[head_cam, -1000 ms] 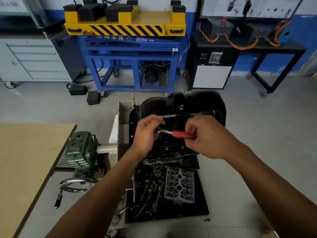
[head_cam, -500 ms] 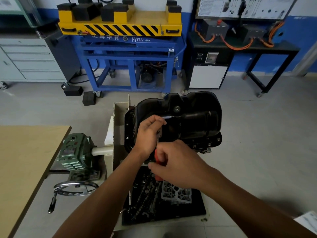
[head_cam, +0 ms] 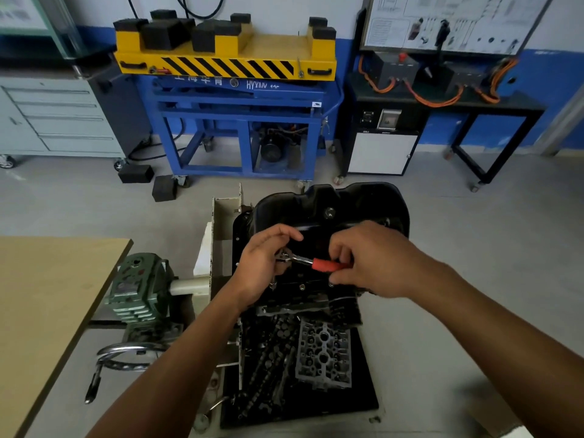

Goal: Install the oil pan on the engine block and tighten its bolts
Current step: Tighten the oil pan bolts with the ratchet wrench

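Blue cart [head_cam: 240,121] (yellow-topped), grey drawer cabinet [head_cam: 60,118], wooden tabletop [head_cam: 47,298].

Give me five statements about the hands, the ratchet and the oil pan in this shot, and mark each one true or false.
1. The right hand grips the red handle of the ratchet. True.
2. The left hand rests on the wooden tabletop. False: it is at the ratchet's head, over the engine.
3. The oil pan is black and sits on the engine block. True.
4. The ratchet handle is blue. False: it is red.
5. The tray below the engine holds metal engine parts. True.
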{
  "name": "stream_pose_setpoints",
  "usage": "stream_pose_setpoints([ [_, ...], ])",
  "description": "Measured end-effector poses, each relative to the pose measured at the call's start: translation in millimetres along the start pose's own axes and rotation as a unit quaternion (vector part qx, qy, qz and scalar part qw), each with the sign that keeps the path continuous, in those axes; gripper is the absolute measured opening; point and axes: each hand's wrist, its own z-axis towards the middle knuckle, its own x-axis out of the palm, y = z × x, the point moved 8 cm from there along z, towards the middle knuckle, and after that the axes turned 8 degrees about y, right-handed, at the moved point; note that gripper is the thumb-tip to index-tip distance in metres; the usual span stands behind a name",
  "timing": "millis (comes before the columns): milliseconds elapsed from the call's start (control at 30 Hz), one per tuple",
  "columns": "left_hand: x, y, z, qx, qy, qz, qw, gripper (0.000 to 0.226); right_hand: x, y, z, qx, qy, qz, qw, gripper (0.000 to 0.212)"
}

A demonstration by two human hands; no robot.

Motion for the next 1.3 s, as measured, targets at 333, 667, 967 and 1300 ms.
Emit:
stream_pose_setpoints([
  [333,17,-7,-1,0.016,0.077,-0.033,0.996,0.013,-8,-9,22,-0.025,-0.136,-0.033,0.990,0.014],
  [667,18,-1,-4,0.074,0.020,0.011,0.997,0.009,-5,-10,28,-0.009,-0.124,-0.043,0.991,0.008],
  [967,-1,-3,3,0.087,-0.084,0.044,0.992,0.027,10,-2,-2,0.001,-0.010,0.090,0.996,0.020],
  [1300,9,-8,3,0.101,-0.045,0.065,0.992,0.029,44,54,-15,-0.050,-0.017,0.156,0.986,0.044],
])
